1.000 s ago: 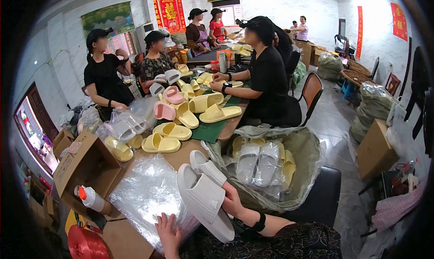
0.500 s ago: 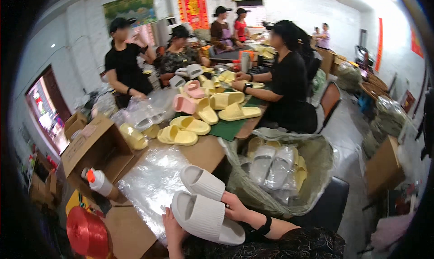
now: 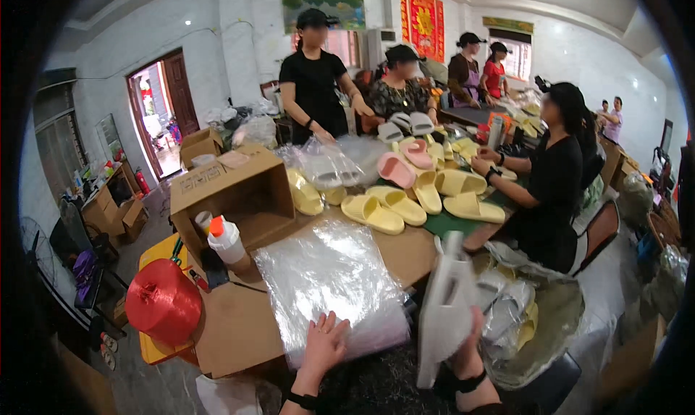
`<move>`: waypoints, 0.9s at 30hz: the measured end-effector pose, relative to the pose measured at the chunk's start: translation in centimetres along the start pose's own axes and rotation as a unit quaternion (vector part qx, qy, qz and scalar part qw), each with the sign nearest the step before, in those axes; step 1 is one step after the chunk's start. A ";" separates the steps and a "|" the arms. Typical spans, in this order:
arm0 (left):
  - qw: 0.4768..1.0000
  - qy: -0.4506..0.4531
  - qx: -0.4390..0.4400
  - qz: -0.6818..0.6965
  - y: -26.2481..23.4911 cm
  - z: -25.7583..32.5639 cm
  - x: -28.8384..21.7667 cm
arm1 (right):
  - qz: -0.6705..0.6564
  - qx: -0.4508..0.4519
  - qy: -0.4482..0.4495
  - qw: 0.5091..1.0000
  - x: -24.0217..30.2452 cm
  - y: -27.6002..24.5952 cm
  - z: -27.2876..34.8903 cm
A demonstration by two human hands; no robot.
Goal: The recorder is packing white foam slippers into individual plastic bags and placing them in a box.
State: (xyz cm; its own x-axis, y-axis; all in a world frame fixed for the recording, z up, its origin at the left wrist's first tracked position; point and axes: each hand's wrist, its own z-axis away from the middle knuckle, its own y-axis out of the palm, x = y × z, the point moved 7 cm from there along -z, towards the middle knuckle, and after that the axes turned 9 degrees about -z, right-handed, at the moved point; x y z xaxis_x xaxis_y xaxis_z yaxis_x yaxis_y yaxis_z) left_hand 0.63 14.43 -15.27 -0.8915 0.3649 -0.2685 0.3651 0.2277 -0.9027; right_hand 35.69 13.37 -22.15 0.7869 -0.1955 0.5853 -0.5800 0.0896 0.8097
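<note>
The right hand grips a pair of white foam slippers upright, not yet bagged; the open left hand lies flat on the stack of clear plastic bags on the tabletop.

My right hand grips a pair of white slippers upright, just past the desk's near edge. My left hand rests on a stack of clear plastic bags lying flat at that edge.

Slipper-packing workshop: slippers, cartons, workers
</note>
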 end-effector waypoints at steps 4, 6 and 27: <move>0.999 -0.023 0.023 0.009 1.9 1.7 1.7 | -0.208 -0.115 0.063 0.969 3.1 0.8 2.3; 1.000 -0.003 0.029 0.008 2.5 1.2 1.5 | -0.198 -0.103 0.059 0.973 4.0 1.1 1.7; 0.998 -0.010 0.061 0.006 2.8 1.4 1.7 | -0.165 -0.002 0.016 0.986 6.3 1.0 -1.4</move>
State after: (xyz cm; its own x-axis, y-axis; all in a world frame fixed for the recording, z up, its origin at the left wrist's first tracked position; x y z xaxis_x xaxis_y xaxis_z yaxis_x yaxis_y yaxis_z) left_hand -0.28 14.46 -18.68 -0.8928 0.3482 -0.2859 0.3422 0.1114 -0.9330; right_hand 40.31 13.62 -17.58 0.9393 -0.1833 0.2902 -0.2897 0.0302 0.9567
